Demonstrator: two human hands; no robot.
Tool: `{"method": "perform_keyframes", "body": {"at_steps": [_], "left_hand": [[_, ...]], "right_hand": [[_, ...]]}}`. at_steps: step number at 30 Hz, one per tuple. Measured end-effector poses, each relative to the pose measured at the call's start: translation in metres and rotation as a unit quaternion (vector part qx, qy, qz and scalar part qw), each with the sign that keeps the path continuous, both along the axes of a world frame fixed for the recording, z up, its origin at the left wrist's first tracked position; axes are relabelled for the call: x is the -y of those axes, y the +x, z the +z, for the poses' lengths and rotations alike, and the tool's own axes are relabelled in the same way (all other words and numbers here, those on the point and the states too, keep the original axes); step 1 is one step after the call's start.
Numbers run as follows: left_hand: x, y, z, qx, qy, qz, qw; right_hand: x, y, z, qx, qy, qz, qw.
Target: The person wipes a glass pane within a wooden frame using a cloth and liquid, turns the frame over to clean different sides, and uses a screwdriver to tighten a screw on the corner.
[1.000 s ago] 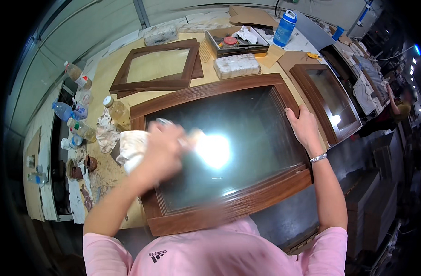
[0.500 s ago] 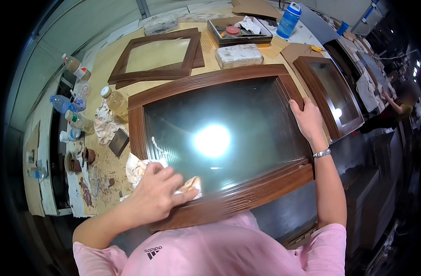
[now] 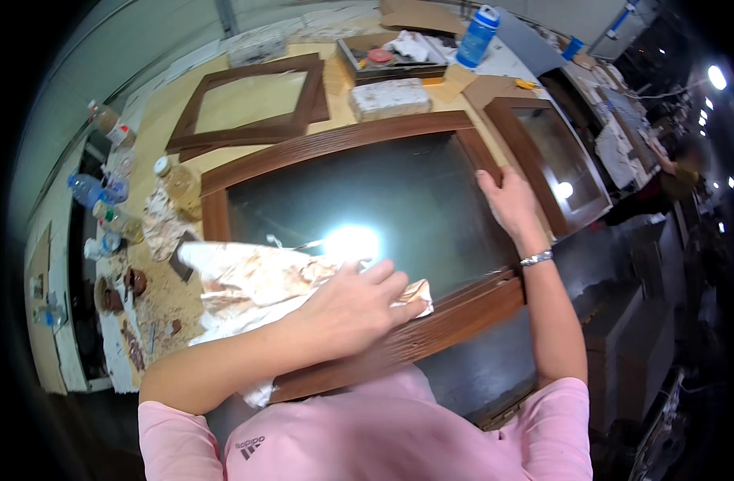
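In front of me lies a brown wooden frame (image 3: 431,123) with a glass pane (image 3: 367,184) that mirrors a bright lamp. My left hand (image 3: 355,309) presses a white cloth (image 3: 255,276) with brown stains against the lower part of the pane and the near rail. Much of the cloth trails to the left over the frame's corner. At the frame's right side, my right hand (image 3: 509,207) grips the edge, thumb on the wood; its other fingers are partly hidden.
Several bottles, among them a capped bottle of yellowish liquid (image 3: 177,186), line the table's left. Behind are stacked frames (image 3: 182,108), a white-wrapped block (image 3: 391,100), a tray of supplies (image 3: 359,74) and a blue bottle (image 3: 478,38). Another glazed frame (image 3: 507,120) lies right; a person (image 3: 684,176) stands beyond.
My left hand has slid the cloth rightward along the pane's near edge, and the cloth now spreads out behind it. My right hand keeps its hold. The whole view has shifted slightly.
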State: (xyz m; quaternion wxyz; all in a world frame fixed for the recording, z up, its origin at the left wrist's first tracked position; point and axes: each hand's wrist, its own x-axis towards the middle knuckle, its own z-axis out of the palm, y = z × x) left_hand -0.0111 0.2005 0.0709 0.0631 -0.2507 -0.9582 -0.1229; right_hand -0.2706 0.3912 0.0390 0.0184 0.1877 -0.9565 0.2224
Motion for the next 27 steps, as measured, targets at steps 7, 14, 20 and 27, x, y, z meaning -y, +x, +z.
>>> {"method": "perform_keyframes", "body": {"at_steps": [7,14,20,27], "left_hand": [[-0.035,-0.123,-0.010,-0.104,-0.003,0.038,0.994],[-0.060,-0.118,-0.010,-0.091,0.008,-0.027,0.995],[-0.080,-0.133,-0.019,-0.122,0.009,-0.042,0.992],[-0.066,-0.147,-0.023,-0.153,-0.003,0.043,0.987]], "right_hand": [[-0.012,-0.017,-0.011,0.114,-0.176,-0.014,0.978],[-0.020,-0.020,-0.018,0.156,-0.311,-0.022,0.937],[-0.024,-0.023,-0.018,0.126,-0.280,-0.024,0.951],[-0.015,-0.015,-0.011,0.134,-0.273,-0.041,0.952]]}}
